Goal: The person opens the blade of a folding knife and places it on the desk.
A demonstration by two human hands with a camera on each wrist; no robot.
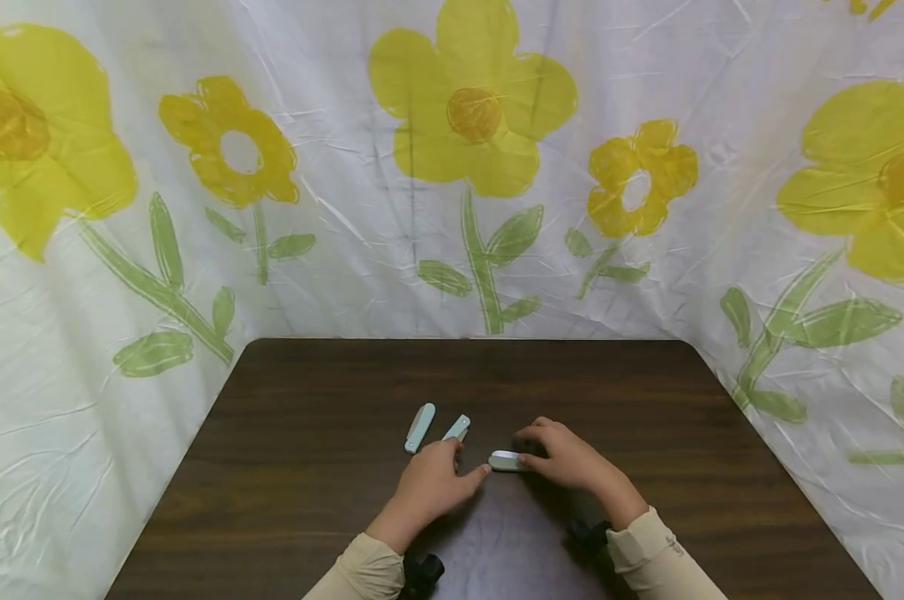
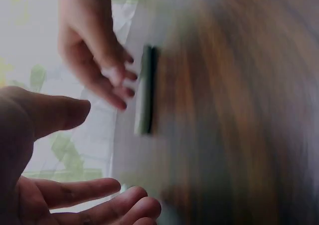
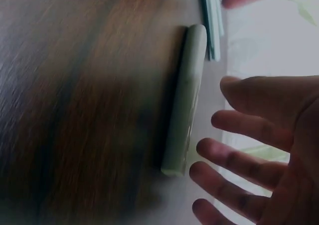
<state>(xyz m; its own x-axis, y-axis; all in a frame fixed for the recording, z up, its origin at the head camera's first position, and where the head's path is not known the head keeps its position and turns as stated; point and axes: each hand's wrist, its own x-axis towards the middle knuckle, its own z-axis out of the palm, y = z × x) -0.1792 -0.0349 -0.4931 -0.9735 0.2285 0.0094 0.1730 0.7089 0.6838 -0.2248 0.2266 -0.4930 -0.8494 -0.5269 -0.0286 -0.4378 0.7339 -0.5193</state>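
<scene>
Three slim pale green pieces with rounded ends, like folded pocket knives, lie on the dark table. My right hand (image 1: 571, 457) hovers around the nearest folded knife (image 1: 506, 461), fingers spread; the right wrist view shows a gap between fingertips and this knife (image 3: 184, 105). My left hand (image 1: 432, 479) has its thumb pointing toward that knife's left end. Its fingers are close to the middle folded knife (image 1: 458, 427), partly covering it in the head view. Thumb and fingers stand apart in the left wrist view. Further left lies another folded knife (image 1: 420, 427), slanted.
The dark wood-grain table (image 1: 309, 392) has rounded far corners. Behind it and at both sides hangs a white curtain (image 1: 332, 275) printed with yellow flowers. Dark wrist cameras (image 1: 422, 575) sit below the light sleeves (image 1: 365, 567).
</scene>
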